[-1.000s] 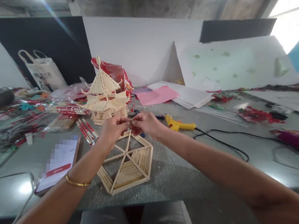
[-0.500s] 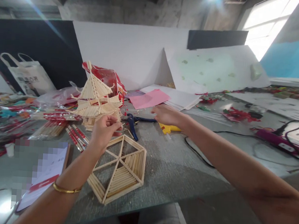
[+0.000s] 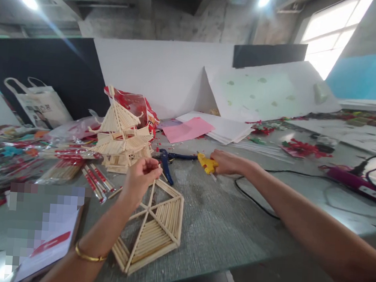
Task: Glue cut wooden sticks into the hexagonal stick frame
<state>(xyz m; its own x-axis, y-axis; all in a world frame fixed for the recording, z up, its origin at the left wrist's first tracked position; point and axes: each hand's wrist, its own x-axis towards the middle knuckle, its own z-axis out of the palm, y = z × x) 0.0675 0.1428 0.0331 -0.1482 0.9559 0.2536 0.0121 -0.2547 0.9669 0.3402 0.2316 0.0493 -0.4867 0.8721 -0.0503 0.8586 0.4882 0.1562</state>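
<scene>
My left hand (image 3: 143, 174) is closed in a pinch above the far left edge of a hexagonal wooden stick frame (image 3: 158, 233). A small piece of wooden stick seems to be between its fingertips, mostly hidden. The frame lies flat, with spokes meeting at its centre; some wedges are filled with rows of sticks, others are open. My right hand (image 3: 228, 162) is wrapped around the back of a yellow glue gun (image 3: 207, 163) lying on the table. Blue-handled cutters (image 3: 166, 165) lie between my hands. Behind my left hand stands a tiered stick pagoda (image 3: 119, 130).
Bundles of red-banded sticks (image 3: 97, 179) and a tablet-like panel (image 3: 50, 243) are at the left. Pink paper (image 3: 188, 130) and white sheets (image 3: 229, 131) lie at the back. A black cord (image 3: 257, 206) loops at the right, near a purple power strip (image 3: 352, 180).
My right hand has moved right and back toward me, from beyond the cutters onto the glue gun. My left hand stays pinched, shifted slightly right over the frame. The camera view has tilted up slightly.
</scene>
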